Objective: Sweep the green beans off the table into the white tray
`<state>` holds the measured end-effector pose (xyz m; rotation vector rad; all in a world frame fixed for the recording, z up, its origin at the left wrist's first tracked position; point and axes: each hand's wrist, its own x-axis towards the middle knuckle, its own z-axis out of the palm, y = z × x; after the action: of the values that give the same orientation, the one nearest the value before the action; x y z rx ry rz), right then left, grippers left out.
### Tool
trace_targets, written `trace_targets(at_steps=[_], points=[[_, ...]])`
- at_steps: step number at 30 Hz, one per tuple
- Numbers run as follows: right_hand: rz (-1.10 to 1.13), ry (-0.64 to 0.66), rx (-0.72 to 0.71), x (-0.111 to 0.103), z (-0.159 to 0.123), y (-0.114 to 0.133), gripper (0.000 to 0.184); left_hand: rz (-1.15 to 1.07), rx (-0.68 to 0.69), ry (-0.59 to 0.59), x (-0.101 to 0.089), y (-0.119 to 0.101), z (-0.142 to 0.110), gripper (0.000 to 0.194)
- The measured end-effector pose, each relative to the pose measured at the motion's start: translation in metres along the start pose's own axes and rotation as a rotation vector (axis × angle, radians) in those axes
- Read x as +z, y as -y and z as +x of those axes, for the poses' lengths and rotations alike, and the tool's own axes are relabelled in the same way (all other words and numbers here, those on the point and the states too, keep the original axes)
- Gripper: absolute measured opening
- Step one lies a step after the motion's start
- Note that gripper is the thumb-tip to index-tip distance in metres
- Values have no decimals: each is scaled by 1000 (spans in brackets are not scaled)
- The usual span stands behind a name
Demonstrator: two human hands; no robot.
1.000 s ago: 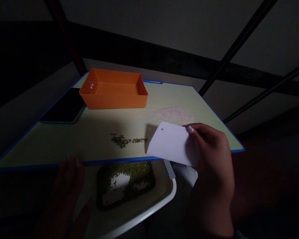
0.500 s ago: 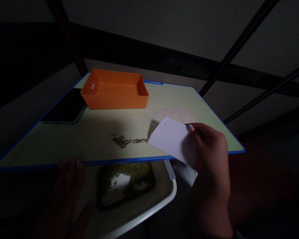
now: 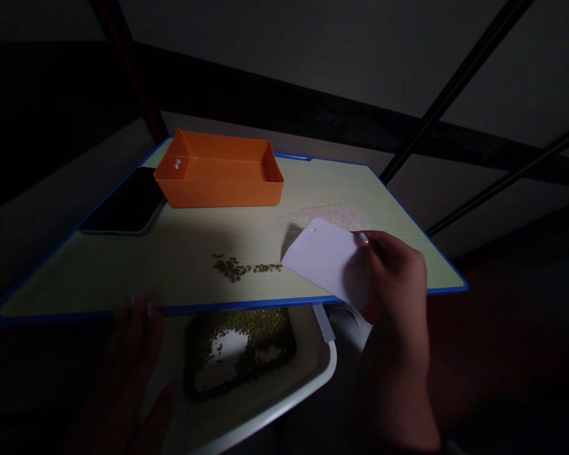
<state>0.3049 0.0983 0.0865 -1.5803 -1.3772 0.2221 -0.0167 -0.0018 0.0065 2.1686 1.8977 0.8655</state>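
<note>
As seen in the head view, the white scraper (image 3: pixel 325 259) is a thin, smooth, flat sheet with rounded upper corners and a small hole near its far left corner. It is held tilted over the near right part of the tabletop (image 3: pixel 180 265), its left corner just beside a thin trail of small, rounded green grains (image 3: pixel 230 269); contact with the surface cannot be confirmed. The right hand (image 3: pixel 401 272) has its fingers closed on the scraper's right end, thumb on the face. The left hand (image 3: pixel 133 360), in deep shade at the near left edge, has its fingers loosely extended, thumb apart, with nothing seen in hold. Far right of the trail lies a thin patch of fine, pale granules (image 3: pixel 344 213). An open rectangular orange box (image 3: pixel 225 194), smooth-walled, stands far left, beside a flat dark device (image 3: pixel 123 202). The tabletop is pale, finely grained and bordered by blue edging (image 3: pixel 246 304). Below its near edge, a white basin (image 3: pixel 313 387) contains further green grains. The room is dim, with pale wall panels (image 3: pixel 313 57) crossed by dark strips.
</note>
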Motion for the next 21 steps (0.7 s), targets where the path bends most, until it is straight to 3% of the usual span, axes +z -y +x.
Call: trace_targets(at_steps=[11, 21], points=[[65, -14, 36, -7, -4, -2, 16, 4, 21, -13, 2, 4, -1, 68], [65, 52, 24, -7, -1, -4, 17, -14, 24, -18, 2, 6, -1, 69]])
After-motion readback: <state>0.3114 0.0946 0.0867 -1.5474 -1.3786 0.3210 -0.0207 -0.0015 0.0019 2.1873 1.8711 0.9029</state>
